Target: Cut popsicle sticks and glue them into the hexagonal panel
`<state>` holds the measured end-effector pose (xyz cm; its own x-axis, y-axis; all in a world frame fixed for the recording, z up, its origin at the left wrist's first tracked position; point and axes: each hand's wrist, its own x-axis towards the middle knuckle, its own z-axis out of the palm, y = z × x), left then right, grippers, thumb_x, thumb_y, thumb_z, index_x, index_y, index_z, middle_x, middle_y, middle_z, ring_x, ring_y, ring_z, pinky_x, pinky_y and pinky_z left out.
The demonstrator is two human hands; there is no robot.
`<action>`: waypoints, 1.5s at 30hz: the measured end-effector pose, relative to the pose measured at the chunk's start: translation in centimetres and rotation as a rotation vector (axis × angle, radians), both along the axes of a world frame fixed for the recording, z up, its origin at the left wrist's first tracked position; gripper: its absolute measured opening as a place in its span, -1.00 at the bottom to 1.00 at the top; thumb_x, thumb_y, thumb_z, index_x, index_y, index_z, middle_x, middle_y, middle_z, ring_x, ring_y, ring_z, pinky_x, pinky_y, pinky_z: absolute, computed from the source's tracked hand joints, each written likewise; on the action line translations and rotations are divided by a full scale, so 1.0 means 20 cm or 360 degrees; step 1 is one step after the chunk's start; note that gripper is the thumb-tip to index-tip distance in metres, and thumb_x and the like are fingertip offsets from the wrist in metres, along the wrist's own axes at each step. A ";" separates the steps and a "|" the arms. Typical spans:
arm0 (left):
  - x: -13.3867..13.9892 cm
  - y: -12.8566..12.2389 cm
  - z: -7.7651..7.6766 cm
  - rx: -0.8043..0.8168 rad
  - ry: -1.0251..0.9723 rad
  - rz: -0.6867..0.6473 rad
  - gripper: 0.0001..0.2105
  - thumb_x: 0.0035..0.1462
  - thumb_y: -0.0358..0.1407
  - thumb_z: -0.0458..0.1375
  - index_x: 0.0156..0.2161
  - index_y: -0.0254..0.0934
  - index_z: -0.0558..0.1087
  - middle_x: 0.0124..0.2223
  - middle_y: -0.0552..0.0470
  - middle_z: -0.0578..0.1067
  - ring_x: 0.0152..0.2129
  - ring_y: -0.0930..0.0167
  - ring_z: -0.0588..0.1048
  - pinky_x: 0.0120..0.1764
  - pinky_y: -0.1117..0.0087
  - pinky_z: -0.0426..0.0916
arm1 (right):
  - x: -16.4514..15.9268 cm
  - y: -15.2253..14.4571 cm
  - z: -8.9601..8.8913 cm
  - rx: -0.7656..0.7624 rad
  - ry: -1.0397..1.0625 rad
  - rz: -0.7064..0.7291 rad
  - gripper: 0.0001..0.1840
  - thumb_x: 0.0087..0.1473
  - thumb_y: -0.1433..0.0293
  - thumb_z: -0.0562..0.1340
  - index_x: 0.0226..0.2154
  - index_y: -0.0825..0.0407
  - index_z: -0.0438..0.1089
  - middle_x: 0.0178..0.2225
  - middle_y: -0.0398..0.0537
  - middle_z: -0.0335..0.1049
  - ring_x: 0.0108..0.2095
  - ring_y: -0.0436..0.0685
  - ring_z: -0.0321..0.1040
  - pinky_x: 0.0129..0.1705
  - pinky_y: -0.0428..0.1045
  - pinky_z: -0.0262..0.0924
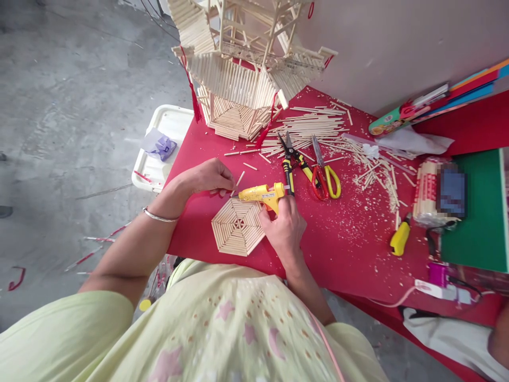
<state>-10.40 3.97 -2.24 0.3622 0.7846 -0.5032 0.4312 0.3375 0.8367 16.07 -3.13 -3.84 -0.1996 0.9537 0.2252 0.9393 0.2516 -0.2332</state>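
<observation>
My right hand (287, 225) is wrapped round the handle of a yellow hot glue gun (254, 192), its nozzle pointing left. Across from it, my left hand (214, 178) has its fingers pinched together, with a short wooden stick (238, 182) at the fingertips close to the nozzle. Just below the gun lies a flat hexagonal panel (233, 232) of sticks set in rings, with a small star-shaped opening at its centre. The right hand partly covers the panel's right edge.
A multi-tiered stick pagoda model (238, 79) stands at the back of the red table (318, 254). Pruning shears (292, 159), scissors (326, 178), loose sticks (310, 127) and a yellow-handled cutter (400, 237) lie about. A white stool (145, 175) is at left; another person's arm (499, 339) shows lower right.
</observation>
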 end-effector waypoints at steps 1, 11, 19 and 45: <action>0.00 0.00 0.00 0.0000 0.0002 -0.0003 -0.81 0.02 -0.25 0.33 -0.53 -0.31 0.60 -0.57 -0.03 0.53 -0.71 0.52 0.34 -0.61 0.48 0.24 | 0.00 0.00 0.00 0.0000 -0.0007 0.0005 -0.70 0.20 0.23 0.24 -0.08 0.06 0.43 -0.19 0.09 0.48 -0.27 0.21 0.43 -0.39 0.01 0.18; 0.00 0.01 -0.03 0.0034 -0.0001 -0.0030 -0.82 0.01 -0.24 0.31 -0.53 -0.28 0.61 -0.59 -0.01 0.51 -0.71 0.49 0.34 -0.61 0.45 0.24 | 0.00 0.00 0.00 0.0036 -0.0061 0.0044 -0.66 0.19 0.28 0.22 -0.01 0.07 0.43 -0.17 0.11 0.49 -0.25 0.22 0.44 -0.40 0.01 0.18; -0.07 -0.08 0.10 0.0286 -0.0045 -0.0290 -0.85 0.05 -0.22 0.30 -0.42 -0.25 0.64 -0.45 0.01 0.59 -0.52 0.46 0.47 -0.42 0.49 0.33 | 0.01 -0.01 -0.02 0.0062 -0.0068 0.0042 -0.71 0.19 0.27 0.23 -0.08 0.06 0.44 -0.20 0.07 0.48 -0.26 0.21 0.45 -0.41 0.00 0.15; 0.16 -0.28 0.05 0.0369 -0.0619 -0.1100 -0.85 0.11 -0.48 0.17 -0.42 -0.26 0.55 -0.20 -0.11 0.62 -0.30 0.35 0.54 -0.18 0.41 0.40 | -0.01 -0.01 0.02 0.0021 -0.0127 0.0045 -0.68 0.24 0.29 0.20 -0.01 0.08 0.45 -0.19 0.07 0.49 -0.24 0.21 0.45 -0.39 0.00 0.12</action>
